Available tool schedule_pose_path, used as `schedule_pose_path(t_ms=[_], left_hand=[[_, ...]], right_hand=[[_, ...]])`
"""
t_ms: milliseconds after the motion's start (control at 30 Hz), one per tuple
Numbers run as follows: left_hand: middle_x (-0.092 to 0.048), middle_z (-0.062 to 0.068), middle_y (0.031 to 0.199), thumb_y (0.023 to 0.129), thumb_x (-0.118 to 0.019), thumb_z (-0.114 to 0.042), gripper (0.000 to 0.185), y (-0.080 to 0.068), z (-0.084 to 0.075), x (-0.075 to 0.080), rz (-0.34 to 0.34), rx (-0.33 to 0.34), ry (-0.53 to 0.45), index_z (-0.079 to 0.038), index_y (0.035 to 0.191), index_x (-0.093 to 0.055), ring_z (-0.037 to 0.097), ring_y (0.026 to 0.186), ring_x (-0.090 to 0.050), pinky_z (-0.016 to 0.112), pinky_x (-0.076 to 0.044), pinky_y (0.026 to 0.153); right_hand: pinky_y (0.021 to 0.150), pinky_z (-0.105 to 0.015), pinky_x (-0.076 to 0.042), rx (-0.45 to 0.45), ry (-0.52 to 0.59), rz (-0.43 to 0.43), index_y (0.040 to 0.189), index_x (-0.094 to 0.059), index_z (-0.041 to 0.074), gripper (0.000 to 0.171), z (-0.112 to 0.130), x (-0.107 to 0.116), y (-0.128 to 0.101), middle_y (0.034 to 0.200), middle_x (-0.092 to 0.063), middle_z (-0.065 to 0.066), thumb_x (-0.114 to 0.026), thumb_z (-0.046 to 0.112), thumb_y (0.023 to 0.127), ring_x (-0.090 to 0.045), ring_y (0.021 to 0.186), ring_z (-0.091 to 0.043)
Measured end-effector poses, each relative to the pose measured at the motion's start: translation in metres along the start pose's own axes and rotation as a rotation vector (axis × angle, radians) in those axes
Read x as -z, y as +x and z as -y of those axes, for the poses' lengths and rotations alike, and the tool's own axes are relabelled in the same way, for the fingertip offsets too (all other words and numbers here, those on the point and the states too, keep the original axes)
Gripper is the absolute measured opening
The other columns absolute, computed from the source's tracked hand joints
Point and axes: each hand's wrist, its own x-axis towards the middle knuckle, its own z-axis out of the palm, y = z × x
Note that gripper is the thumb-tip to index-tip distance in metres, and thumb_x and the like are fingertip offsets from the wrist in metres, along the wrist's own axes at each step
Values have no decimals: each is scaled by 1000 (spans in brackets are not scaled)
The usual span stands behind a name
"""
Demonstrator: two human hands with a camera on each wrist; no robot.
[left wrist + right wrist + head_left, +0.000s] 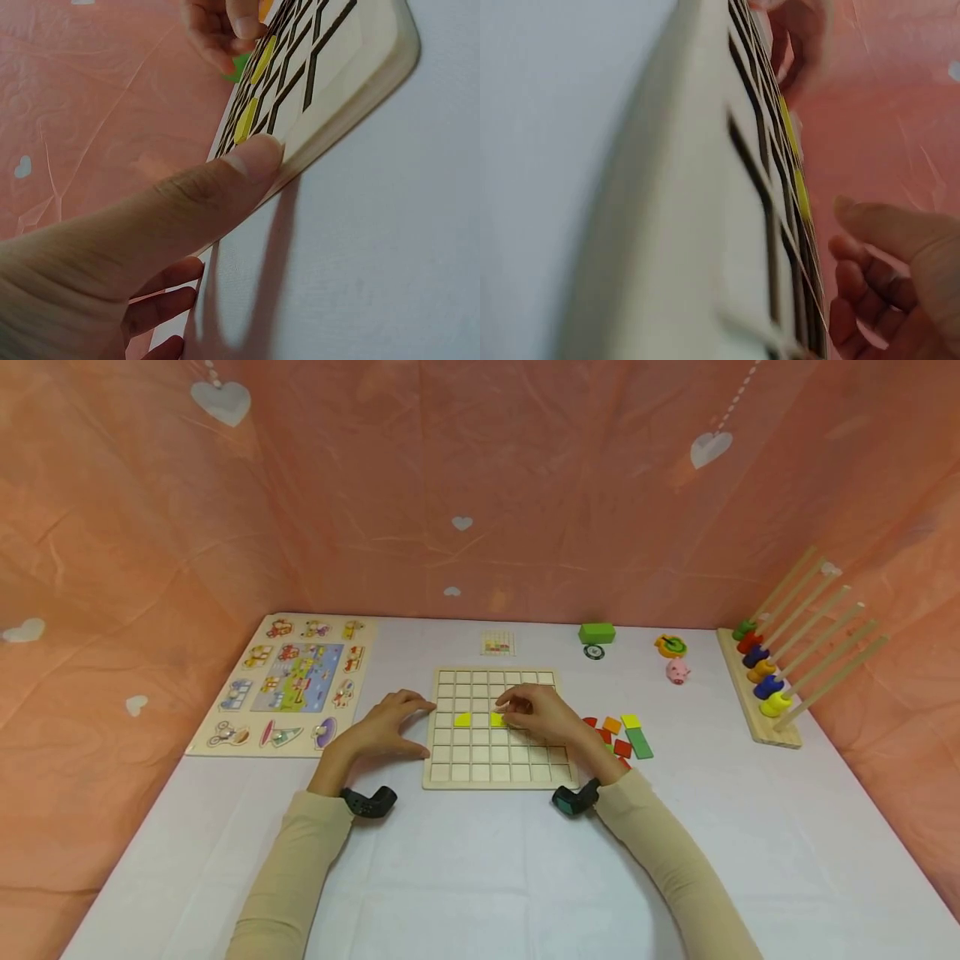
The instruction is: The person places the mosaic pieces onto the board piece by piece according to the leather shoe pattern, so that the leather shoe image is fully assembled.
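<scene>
A wooden grid board [450, 772] lies flat on the white table, with two yellow pieces, one on the left [462, 720] and one further right [497, 720], set in squares of the same row. My left hand [384, 727] rests beside the board's left edge, its thumb [255, 156] touching the rim and its fingers spread. Over the board's middle, my right hand [542, 714] hovers by the right yellow piece, fingers loosely curled. In the right wrist view its thumb [885, 225] appears apart from that piece, with nothing visible between the fingertips.
Right of the board lie several red, orange, yellow and green pieces [639, 743]. Behind it are a small pattern card [498, 643], a green block [596, 633], a round token [594, 652] and a pink pig [677, 671]. A picture puzzle [300, 677] lies left; a peg stand [772, 731] stands right.
</scene>
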Motion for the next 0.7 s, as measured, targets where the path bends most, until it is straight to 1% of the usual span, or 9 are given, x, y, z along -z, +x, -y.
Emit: schedule_pose_path(t_ms=[100,233,367,467,700], left_hand=[[-42,18,134,70,-81,-34,75,0,0,0,2,-8,3,-7,133,-50,35,125,-36,53,-28,105],[-42,19,133,70,-81,-34,75,0,0,1,6,-10,9,-7,133,-50,35,124,-36,53,-28,104],[-42,18,133,69,-81,-34,76,0,0,1,8,-6,18,-7,133,-50,35,124,-36,52,-28,104],[-42,18,133,69,-81,-34,76,0,0,1,10,-2,17,-7,133,-50,35,124,-36,52,-28,104],[-42,18,133,70,-81,-34,76,0,-1,1,15,-5,6,-7,133,-50,35,124,-36,53,-28,104]], right_hand=[[68,-26,-47,3,14,-35,105,-67,4,21,-5,13,-7,88,-64,-3,-67,12,85,-55,76,-14],[69,-28,-48,-11,-9,-76,104,-68,3,20,-12,36,-20,88,-64,-5,-68,11,85,-56,78,-16],[70,-28,-49,-83,-43,-94,104,-68,2,22,-20,58,-38,89,-63,-6,-68,10,84,-56,79,-18],[72,-28,-49,-146,-63,-86,106,-67,2,23,-25,70,-51,91,-63,-7,-68,11,84,-55,80,-19],[68,-24,-48,-256,-92,-56,108,-67,2,26,-40,87,-79,93,-61,-8,-68,11,84,-52,83,-22]])
